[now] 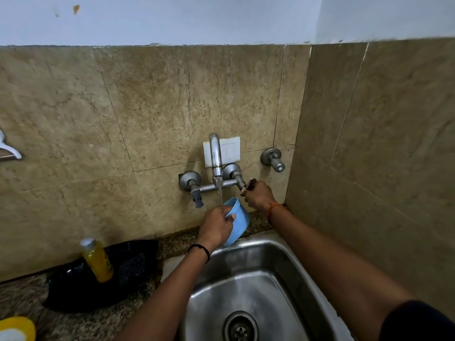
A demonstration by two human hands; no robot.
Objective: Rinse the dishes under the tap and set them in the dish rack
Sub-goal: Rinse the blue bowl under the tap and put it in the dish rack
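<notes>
Water runs from the spout of the wall tap [216,158] in a thin stream, falling at the rim of a blue cup [236,220] held just beneath it, above the back edge of the steel sink [270,286]. The left hand [216,226] grips the cup with curled fingers, the thumb hooked over its rim, and tilts it so the mouth faces up and away toward the tiled wall. The right hand [257,196] is closed around the right tap handle [248,185], fingers wrapped about the lever, a red thread at its wrist; the left wrist carries a black band. The left tap handle [197,196] hangs down untouched, and a separate valve knob [274,159] juts from the wall further right. On the speckled counter to the left of the sink lies a black tray [98,289], with a bottle of yellow liquid [97,260] standing in it, well apart from the cup. A yellow container [17,328] sits at the lower left corner, cut off by the frame's edge
</notes>
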